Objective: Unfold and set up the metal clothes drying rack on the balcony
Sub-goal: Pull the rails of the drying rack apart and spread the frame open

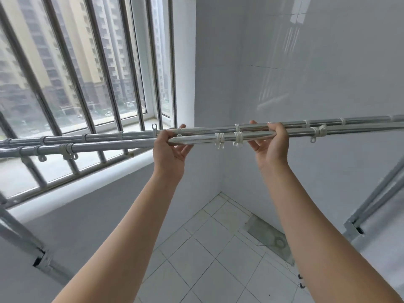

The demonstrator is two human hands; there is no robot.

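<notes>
White tiled walls and a barred window (91, 68) close in the balcony corner. Both hands grasp the drying rack's top rails (205, 136) at chest height: the left hand (169, 149) and the right hand (271, 143) curl around them (probably to steady or extend them). Rail ends and side frames (371, 202) run out of view.

both rack rails (203, 136) run off the left and right picture edges, ends unseen. left hand (169, 149) and right hand (271, 145) hide short stretches of them.
</notes>
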